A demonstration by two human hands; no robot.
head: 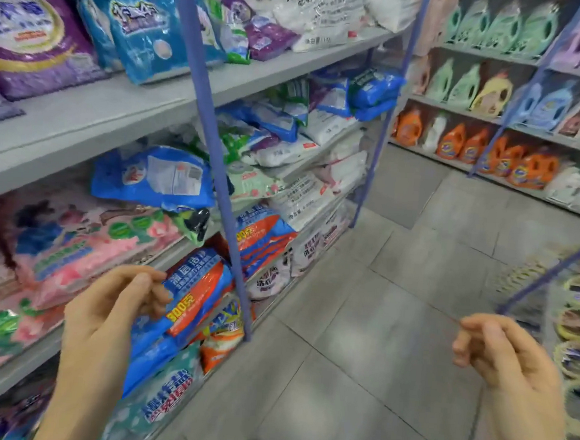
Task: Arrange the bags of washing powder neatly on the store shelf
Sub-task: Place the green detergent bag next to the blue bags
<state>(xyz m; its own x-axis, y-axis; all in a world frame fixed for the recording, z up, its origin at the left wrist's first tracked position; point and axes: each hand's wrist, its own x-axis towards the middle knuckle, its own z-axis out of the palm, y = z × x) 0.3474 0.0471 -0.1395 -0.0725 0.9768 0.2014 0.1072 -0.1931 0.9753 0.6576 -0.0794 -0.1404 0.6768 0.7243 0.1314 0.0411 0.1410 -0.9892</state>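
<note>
Both left hand (110,313) and right hand (507,353) hold nothing.

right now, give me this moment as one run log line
left hand: fingers curled by blue-and-orange plastic washing powder bag, grip unclear | right hand: loosely curled, empty, over grey tiled floor

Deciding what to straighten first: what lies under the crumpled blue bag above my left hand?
The blue bag rests on pink bags; a green bag pokes out beneath its right end. Anything further underneath is covered.

Slumped washing powder bags (154,176) (blue, pink, white) crowd the grey shelves (83,116).
</note>
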